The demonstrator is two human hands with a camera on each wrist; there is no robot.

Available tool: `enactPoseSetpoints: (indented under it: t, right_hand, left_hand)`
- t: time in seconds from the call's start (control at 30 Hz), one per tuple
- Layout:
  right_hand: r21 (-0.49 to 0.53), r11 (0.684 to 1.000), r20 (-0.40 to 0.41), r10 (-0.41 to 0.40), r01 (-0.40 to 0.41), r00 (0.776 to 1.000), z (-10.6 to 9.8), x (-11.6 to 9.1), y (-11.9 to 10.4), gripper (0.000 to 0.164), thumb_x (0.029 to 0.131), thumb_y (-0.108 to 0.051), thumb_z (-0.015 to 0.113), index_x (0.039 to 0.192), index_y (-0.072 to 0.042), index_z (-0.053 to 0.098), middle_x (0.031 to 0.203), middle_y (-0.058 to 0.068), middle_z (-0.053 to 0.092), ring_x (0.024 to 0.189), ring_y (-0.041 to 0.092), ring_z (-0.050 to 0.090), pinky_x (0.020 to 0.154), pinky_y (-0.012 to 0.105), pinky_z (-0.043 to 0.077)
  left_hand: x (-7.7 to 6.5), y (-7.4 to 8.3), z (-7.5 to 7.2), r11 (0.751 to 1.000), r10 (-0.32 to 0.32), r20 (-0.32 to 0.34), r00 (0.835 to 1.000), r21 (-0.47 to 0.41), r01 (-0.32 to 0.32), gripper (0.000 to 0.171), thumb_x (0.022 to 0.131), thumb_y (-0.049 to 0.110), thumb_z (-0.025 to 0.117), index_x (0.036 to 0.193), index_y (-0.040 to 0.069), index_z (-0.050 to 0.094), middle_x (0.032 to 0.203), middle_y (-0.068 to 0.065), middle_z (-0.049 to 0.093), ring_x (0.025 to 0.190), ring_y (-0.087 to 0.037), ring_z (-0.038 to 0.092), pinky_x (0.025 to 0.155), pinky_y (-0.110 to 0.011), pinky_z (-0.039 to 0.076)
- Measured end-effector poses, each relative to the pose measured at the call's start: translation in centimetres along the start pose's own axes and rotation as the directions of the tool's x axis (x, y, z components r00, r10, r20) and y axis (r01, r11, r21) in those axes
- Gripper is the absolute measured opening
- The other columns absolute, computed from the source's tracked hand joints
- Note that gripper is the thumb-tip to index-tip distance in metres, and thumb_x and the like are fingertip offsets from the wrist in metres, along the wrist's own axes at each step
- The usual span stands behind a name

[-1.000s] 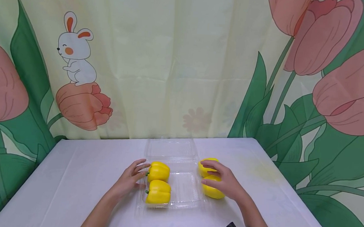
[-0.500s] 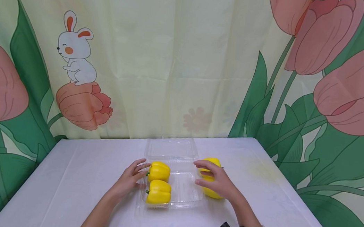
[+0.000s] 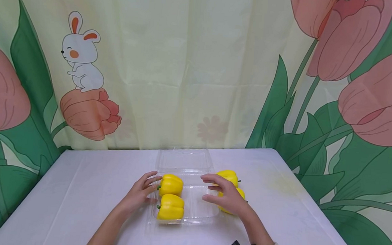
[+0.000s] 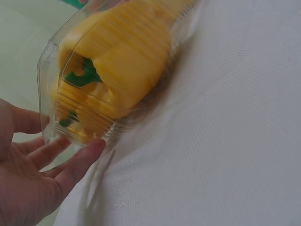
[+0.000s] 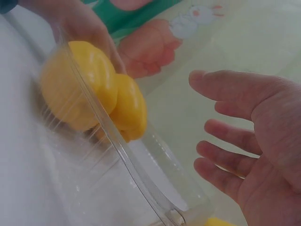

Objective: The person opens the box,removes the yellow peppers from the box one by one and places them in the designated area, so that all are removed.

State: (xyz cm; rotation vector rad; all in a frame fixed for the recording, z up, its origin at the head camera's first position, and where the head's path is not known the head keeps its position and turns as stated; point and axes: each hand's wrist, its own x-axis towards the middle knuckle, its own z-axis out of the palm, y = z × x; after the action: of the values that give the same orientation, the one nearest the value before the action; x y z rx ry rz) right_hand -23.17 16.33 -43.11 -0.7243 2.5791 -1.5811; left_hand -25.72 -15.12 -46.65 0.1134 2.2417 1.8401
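A clear plastic clamshell box (image 3: 199,202) lies with its lid folded back. Two yellow bell peppers, a rear one (image 3: 172,184) and a front one (image 3: 171,207), sit in its left half, green stems facing left. My left hand (image 3: 140,192) is at the box's left side; in the left wrist view its fingertips (image 4: 96,147) touch the ribbed wall. My right hand (image 3: 226,193) hovers over the box's right edge with fingers spread and nothing held. Partly behind it, two more yellow peppers, a rear one (image 3: 230,175) and a front one (image 3: 240,193), lie right of the box.
The transparent lid (image 3: 184,160) lies toward the table's back edge. A white cloth covers the table (image 3: 94,183). Behind it hangs a curtain (image 3: 158,79) printed with tulips and a rabbit.
My right hand has moved left, from over the two loose peppers to the box's right edge, uncovering more of them. My left hand and the peppers in the box have stayed put.
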Motion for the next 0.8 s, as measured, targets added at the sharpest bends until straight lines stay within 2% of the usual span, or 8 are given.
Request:
enactPoseSetpoints:
  t: [0.23,0.47,0.8]
  right_hand:
    - [0.033,0.999,0.021,0.015,-0.016,1.0,0.6,0.2,-0.3,0.053,0.084,-0.028,0.075,0.132,-0.015,0.056,0.138,0.004,0.055,0.127,0.033,0.052,0.102,0.044,0.048]
    - [0.043,0.999,0.037,-0.022,0.021,0.999,1.1,0.3,-0.4,0.05,0.085,-0.023,0.074,0.131,-0.015,0.056,0.138,0.005,0.055,0.126,0.027,0.054,0.101,0.042,0.049]
    - [0.049,0.999,0.055,-0.009,0.007,0.998,1.7,0.5,-0.4,0.048,0.086,-0.025,0.073,0.131,-0.019,0.057,0.138,0.004,0.055,0.126,0.028,0.054,0.101,0.042,0.05]
  left_hand:
    - [0.0,0.1,0.0,1.0,-0.002,-0.001,1.0,0.0,0.002,0.052,0.101,0.015,0.049,0.149,0.019,0.03,0.151,-0.009,0.044,0.132,-0.036,0.047,0.085,-0.04,0.059]
    - [0.0,0.1,0.0,1.0,0.008,0.0,1.0,-0.003,-0.008,0.052,0.101,0.015,0.049,0.149,0.018,0.03,0.151,-0.01,0.043,0.132,-0.037,0.047,0.084,-0.04,0.059]
    - [0.0,0.1,0.0,1.0,0.004,0.0,1.0,-0.001,-0.004,0.052,0.101,0.016,0.05,0.149,0.019,0.031,0.151,-0.01,0.044,0.133,-0.037,0.047,0.085,-0.04,0.059]
